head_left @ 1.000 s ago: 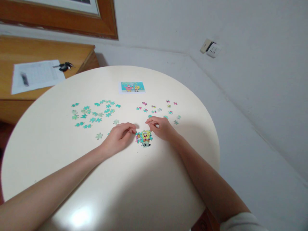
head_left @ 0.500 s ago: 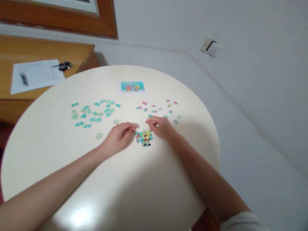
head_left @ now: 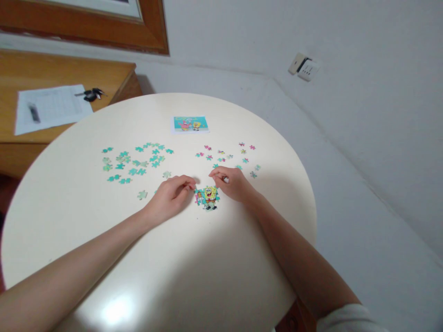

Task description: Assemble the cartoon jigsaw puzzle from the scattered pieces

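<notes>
Round table (head_left: pixel 214 272): joined puzzle section (head_left: pixel 207 197) near centre, left hand (head_left: pixel 170 197) and right hand (head_left: pixel 232 184) flanking it. Loose pieces (head_left: pixel 136 161) behind left; scattered pieces (head_left: pixel 226 156) behind right; picture card (head_left: pixel 190 124) farthest back. Desk (head_left: pixel 51 69) beyond, left, bearing paper sheet (head_left: pixel 51 108) and keys (head_left: pixel 92 95).

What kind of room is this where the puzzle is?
Probably a room in a home, maybe a guest room. The round table with puzzle pieces stands near a white wall with a socket, and a framed picture hangs above a wooden desk holding a paper and keys.
</notes>
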Motion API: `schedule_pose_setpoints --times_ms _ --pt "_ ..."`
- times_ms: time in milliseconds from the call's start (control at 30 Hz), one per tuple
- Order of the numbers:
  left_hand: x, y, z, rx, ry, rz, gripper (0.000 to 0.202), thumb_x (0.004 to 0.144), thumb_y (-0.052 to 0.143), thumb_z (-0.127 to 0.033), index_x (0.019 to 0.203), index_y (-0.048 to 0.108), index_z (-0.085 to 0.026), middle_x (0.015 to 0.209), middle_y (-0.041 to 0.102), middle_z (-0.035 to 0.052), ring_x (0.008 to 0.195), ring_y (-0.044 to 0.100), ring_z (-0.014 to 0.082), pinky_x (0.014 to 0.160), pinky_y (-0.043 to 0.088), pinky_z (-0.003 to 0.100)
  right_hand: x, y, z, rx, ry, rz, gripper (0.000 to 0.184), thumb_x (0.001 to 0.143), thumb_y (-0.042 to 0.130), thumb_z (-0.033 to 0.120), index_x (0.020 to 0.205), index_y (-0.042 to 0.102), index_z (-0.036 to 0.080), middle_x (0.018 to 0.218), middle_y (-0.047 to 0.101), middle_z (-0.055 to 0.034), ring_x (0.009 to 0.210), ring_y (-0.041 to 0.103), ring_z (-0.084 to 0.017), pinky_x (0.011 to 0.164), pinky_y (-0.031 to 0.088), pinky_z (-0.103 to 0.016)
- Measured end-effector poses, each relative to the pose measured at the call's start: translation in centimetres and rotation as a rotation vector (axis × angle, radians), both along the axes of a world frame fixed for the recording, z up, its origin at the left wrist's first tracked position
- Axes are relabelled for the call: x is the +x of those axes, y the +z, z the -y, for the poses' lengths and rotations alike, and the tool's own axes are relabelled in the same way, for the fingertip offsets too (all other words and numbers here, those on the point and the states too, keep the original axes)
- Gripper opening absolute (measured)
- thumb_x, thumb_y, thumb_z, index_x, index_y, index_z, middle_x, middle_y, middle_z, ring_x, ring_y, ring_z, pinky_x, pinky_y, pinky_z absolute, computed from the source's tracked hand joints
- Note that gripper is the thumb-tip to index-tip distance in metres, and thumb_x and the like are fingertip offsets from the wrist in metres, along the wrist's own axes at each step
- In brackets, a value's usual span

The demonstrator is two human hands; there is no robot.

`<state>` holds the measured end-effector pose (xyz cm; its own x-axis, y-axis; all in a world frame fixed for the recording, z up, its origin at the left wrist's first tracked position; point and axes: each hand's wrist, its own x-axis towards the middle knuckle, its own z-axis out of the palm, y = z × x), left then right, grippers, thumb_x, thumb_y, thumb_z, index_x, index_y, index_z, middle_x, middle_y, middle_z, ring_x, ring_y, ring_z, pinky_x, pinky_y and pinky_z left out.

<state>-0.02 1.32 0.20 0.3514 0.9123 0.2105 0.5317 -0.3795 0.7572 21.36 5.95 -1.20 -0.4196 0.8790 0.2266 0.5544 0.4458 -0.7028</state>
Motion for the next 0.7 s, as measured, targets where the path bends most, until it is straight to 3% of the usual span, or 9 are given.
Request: schedule_pose_setpoints --times_ms 267,700 --pt "0.1 0.3 0.1 0.006 0.008 -0.026 0.026 0.081 0.037 -0.023 0.087 0.061 -0.016 0.083 0.069 0.0061 0.078 0.064 0.0185 0.074 0.048 0.032 0.2 0.6 0.0 0.053 -0.054 -0.010 0.019 0.078 0.047 0.016 0.084 0.066 0.017 0.053 0.058 0.0040 0.046 0.045 -0.007 0.054 0.037 -0.020" --pt "0.1 0.1 0.1 0.012 0.004 0.006 0.024 0.081 0.039 -0.024 0.084 0.062 -0.017 0.084 0.070 0.0056 0.076 0.064 0.0168 0.073 0.049 0.031 1.9 1.6 -1.0 0.133 -0.355 0.000 0.018 0.077 0.047 0.021 0.082 0.065 0.019 0.051 0.054 0.0042 0.050 0.050 -0.012 0.057 0.038 -0.024"
